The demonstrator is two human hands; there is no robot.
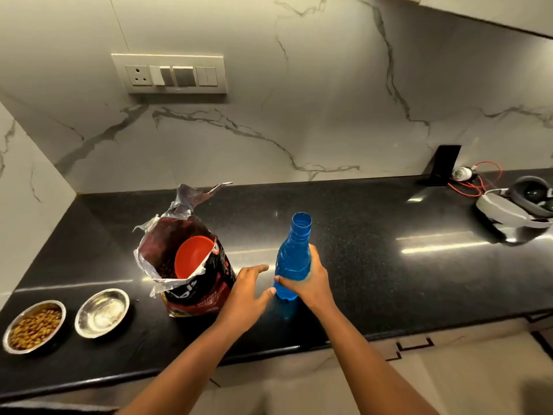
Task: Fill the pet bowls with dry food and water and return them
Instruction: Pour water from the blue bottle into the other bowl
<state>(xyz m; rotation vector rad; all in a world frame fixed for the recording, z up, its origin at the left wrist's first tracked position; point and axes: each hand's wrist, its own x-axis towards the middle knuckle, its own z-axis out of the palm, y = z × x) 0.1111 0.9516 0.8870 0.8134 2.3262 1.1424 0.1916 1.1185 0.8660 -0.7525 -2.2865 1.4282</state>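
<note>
Head view: the right hand (311, 283) grips the uncapped blue bottle (294, 259) upright on the dark surface (389, 265), while the left hand (248, 292) hovers just beside it, fingers relaxed. Left of the hands stands the torn food bag (191, 283) with an orange scoop (194, 259) inside; farther left sit the kibble-filled bowl (34, 326) and another steel bowl (101, 313).

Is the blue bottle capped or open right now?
Open: the blue bottle, upright in the right hand, shows a bare threaded mouth with no cap.
</note>
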